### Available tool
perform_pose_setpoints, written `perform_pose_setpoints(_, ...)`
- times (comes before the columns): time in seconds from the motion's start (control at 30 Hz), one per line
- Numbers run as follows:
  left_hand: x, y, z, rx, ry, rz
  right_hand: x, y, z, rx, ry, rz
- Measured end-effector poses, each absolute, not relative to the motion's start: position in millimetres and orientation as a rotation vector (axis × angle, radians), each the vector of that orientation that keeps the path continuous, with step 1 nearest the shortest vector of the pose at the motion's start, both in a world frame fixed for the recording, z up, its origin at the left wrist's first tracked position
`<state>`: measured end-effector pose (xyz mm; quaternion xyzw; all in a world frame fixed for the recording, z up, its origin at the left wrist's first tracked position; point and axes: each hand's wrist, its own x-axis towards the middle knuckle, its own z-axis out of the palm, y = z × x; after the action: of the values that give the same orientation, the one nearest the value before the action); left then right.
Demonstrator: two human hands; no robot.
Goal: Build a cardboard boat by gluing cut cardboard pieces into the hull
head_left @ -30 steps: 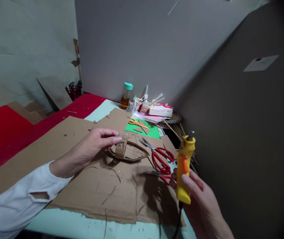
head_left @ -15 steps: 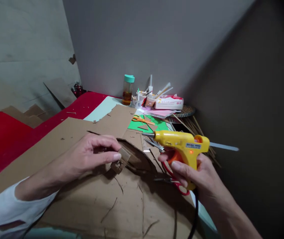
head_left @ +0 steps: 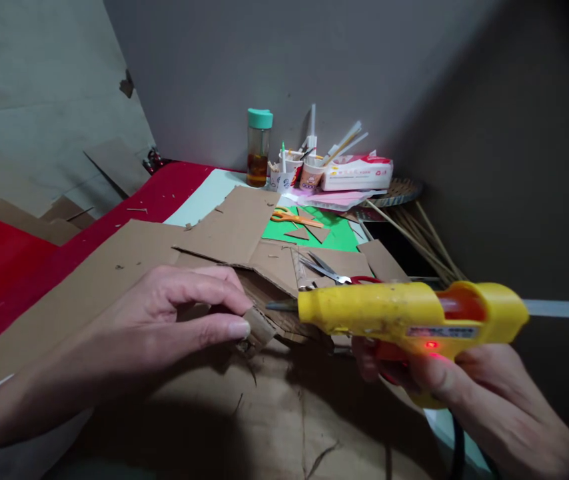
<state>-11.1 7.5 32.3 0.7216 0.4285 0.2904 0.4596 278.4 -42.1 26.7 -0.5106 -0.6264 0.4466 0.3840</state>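
Between thumb and fingers, my left hand (head_left: 189,313) pinches a small brown cardboard piece (head_left: 259,331), tilted above the work surface. My right hand (head_left: 464,387) is wrapped round the handle of a yellow glue gun (head_left: 379,310), whose red light is lit. Its metal nozzle points left and lies close to the cardboard piece; I cannot tell whether they touch. A white glue stick (head_left: 564,309) sticks out of the gun's back. Behind my hands lies a large cut cardboard sheet (head_left: 214,227). Red-handled scissors (head_left: 334,272) are partly hidden by the gun.
Orange scissors (head_left: 292,217) and cardboard triangles lie on a green sheet (head_left: 337,227). At the back stand a bottle with a teal lid (head_left: 258,150), paper cups (head_left: 310,175) holding sticks, and a tissue pack (head_left: 358,173). Thin wooden sticks (head_left: 429,233) lie at the right.
The glue gun has come closer to the camera, and its nozzle has moved left and down to the cardboard piece. My left hand still holds that piece, now slightly lower and turned.
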Motion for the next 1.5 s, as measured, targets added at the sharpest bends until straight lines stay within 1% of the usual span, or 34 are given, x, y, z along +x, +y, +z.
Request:
perform_pose_setpoints(0.2, -10.7, 6.7, 32.4, 1.774, 1.058, 0.668, 281.6, -44.6, 23.7, -1.333, -1.648, 1.044)
perform_pose_setpoints(0.43, -9.6, 4.3, 31.9, 1.755, 1.047, 0.655, 283.5, -45.8, 21.4, -1.378, -1.641, 1.137)
perform_pose_setpoints(0.93, -6.9, 2.7, 36.2, 1.736, 1.053, 0.689, 282.8, -45.6, 21.5, -1.391, -1.666, 1.083)
perform_pose_setpoints(1.5, -12.9, 6.5, 32.0, 1.874, 1.0, 0.68, 290.6, -48.0, 17.5, -1.377, -1.716, 1.103)
